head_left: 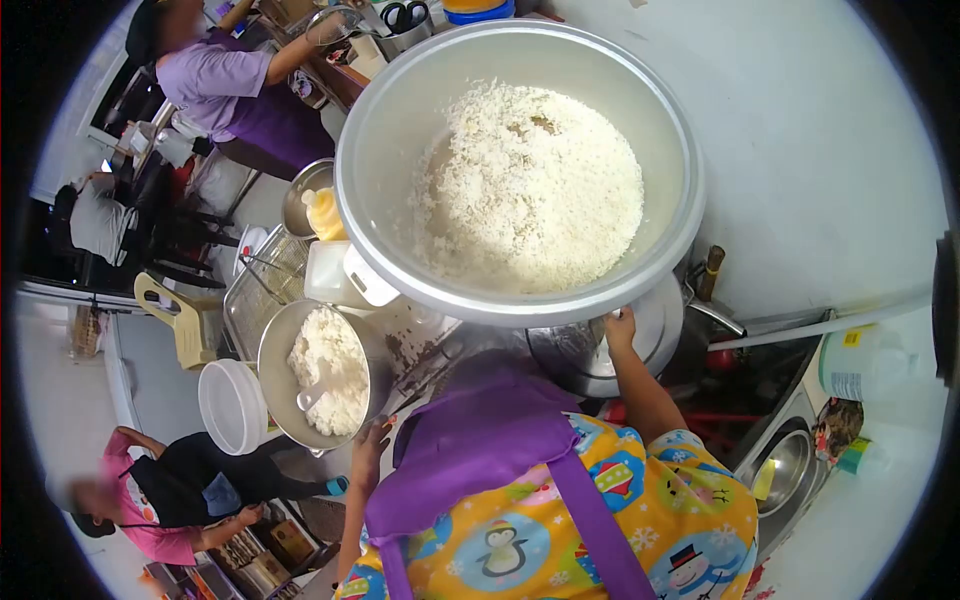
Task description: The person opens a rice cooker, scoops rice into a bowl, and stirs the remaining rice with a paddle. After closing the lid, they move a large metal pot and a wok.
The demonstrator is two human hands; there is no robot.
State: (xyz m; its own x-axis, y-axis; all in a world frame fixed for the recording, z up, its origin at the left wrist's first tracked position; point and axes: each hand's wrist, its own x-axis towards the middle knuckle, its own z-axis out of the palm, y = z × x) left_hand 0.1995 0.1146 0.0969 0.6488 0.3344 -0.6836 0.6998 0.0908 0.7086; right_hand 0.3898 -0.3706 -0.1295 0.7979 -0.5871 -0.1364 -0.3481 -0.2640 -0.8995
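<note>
A large silver pot [395,160] with white cooked rice [550,190] inside fills the upper middle of the view. My right hand [620,332] is closed just below its rim, over a round metal lid [655,345]; what its fingers hold is hidden. Lower left is a smaller steel pot [372,360], also holding rice, with a pale scoop [318,388] lying in it. My left hand [372,448] is at the near edge of this smaller pot, its fingers bent against it. A round translucent plastic tub [232,407] is beside the smaller pot.
A white container [335,275], a squeeze bottle [323,213] and a wire rack [265,290] lie left of the large pot. A yellow stool [185,320] is farther left. A sink with a metal bowl [785,470] is at right. Co-workers in purple [215,85] and pink [150,500] work nearby.
</note>
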